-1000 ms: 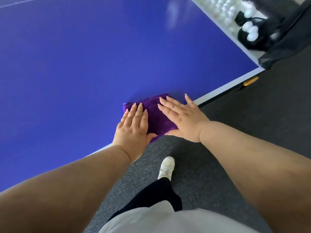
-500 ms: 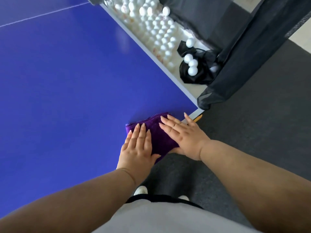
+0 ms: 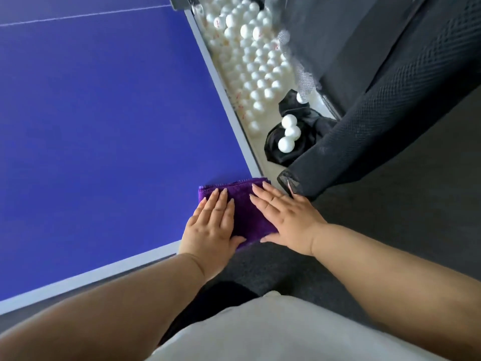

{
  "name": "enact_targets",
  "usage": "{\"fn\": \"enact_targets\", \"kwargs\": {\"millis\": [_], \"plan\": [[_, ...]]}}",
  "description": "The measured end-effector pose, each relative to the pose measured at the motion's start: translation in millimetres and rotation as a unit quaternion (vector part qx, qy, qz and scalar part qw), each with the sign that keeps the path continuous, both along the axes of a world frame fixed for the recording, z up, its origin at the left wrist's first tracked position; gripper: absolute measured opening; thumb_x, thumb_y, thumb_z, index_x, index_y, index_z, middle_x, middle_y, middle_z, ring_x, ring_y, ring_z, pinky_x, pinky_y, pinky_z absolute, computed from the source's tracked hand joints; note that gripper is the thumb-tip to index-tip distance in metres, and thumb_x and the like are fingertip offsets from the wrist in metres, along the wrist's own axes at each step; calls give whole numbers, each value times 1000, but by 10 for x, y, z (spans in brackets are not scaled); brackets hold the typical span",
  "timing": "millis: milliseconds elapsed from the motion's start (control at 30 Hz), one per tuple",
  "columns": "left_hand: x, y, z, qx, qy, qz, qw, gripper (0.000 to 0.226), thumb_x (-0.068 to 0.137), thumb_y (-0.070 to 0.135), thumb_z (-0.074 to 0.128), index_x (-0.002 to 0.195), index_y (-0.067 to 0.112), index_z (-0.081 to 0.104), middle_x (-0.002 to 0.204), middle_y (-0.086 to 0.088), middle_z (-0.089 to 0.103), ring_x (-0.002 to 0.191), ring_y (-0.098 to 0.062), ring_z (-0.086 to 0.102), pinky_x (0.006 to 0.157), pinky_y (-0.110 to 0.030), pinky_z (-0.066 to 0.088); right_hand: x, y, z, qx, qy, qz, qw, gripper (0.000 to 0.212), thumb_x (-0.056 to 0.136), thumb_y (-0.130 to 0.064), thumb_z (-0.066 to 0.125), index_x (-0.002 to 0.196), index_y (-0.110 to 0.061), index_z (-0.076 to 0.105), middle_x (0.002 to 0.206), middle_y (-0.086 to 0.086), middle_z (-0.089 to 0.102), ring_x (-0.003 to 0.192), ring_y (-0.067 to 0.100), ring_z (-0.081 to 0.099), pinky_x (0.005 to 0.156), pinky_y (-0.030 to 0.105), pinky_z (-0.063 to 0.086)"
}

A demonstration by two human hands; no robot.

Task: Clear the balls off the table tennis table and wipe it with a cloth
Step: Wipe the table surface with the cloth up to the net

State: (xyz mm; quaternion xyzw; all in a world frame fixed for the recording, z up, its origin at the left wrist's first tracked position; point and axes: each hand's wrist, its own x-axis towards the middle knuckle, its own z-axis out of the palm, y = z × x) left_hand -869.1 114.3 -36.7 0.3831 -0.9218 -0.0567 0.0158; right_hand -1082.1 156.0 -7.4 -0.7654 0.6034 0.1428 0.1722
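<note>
Both hands lie flat on the purple cloth (image 3: 247,212), and that cloth is my reference for the rest. I see the left hand (image 3: 210,227) pressing down on the cloth's left part, fingers straight and close together, thumb stretched toward the cloth's near edge. I see the right hand (image 3: 286,217) pressing on the cloth's right part, fingers straight and slightly spread, pointing up and to the left. Neither hand curls around anything; the two palms sit side by side with a strip of purple showing between them.

I find the cloth folded and spread on the near right corner of the blue table (image 3: 104,126), covering that corner, with its right and near edges reaching the table's pale border. Left of the cloth and beyond it, blue surface runs out to a thin white line (image 3: 78,15).

Beyond the cloth and to its right, off the table's side edge, I see a crowd of white balls (image 3: 250,53) lying together below table level. Closer to the cloth, three more white balls (image 3: 289,134) rest in a crumpled black bag (image 3: 307,123). Black mesh netting (image 3: 377,113) hangs just right of the cloth, its lower corner near my right fingertips. Grey carpet (image 3: 403,217) lies right of the cloth and below it.
</note>
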Motion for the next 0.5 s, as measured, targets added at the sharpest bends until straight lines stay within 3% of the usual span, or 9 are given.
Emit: {"fn": "enact_targets", "kwargs": {"millis": [67,133,233,300,367,433,500], "plan": [[18,22,31,-2,-8,12,1000,74,84,56,37,132,2,56,141,-16,50,132,-32,47,112,-43,35,-33,-17,-1,1,-5,19,1000,91,88,-68,37,152,-27,-12,157,-12,-27,145,10,-22,117,41,14],[27,-18,122,11,-9,27,1000,71,84,58,36,128,9,61,138,-9,55,128,-28,52,102,-44,42,-58,13,-22,-9,-36,16,999,91,88,-65,44,154,-26,-5,160,-10,-20,147,10,-19,118,39,15],[8,-182,257,50,76,62,994,48,86,49,46,112,17,72,121,-2,67,113,-30,62,92,-48,52,-37,188,-91,-84,-159,-63,982,81,84,-50,65,150,-19,30,161,-2,17,149,16,8,116,43,29],[-26,-325,337,63,115,101,986,32,85,37,60,110,21,73,113,-1,68,110,-33,60,94,-49,49,43,386,-163,-214,-232,-121,941,64,77,-41,74,131,-11,57,141,6,52,135,23,43,104,44,45],[-117,-464,442,86,80,120,986,36,83,34,69,118,25,68,120,0,63,119,-32,51,100,-47,41,186,587,-208,-310,-253,-203,893,51,71,-47,71,109,-13,66,112,3,64,107,23,60,89,40,51],[-219,-612,513,120,10,113,986,47,83,41,69,128,28,60,128,3,56,127,-29,42,105,-43,36,407,734,-201,-293,-232,-340,863,59,63,-61,67,102,-17,61,102,-2,61,96,22,59,80,38,50],[-314,-761,524,152,-55,79,984,54,82,47,69,131,28,55,128,3,54,127,-27,43,105,-43,38,666,742,-207,-136,-221,-519,814,83,55,-73,68,114,-17,52,112,-1,54,107,22,53,88,39,49]]}}
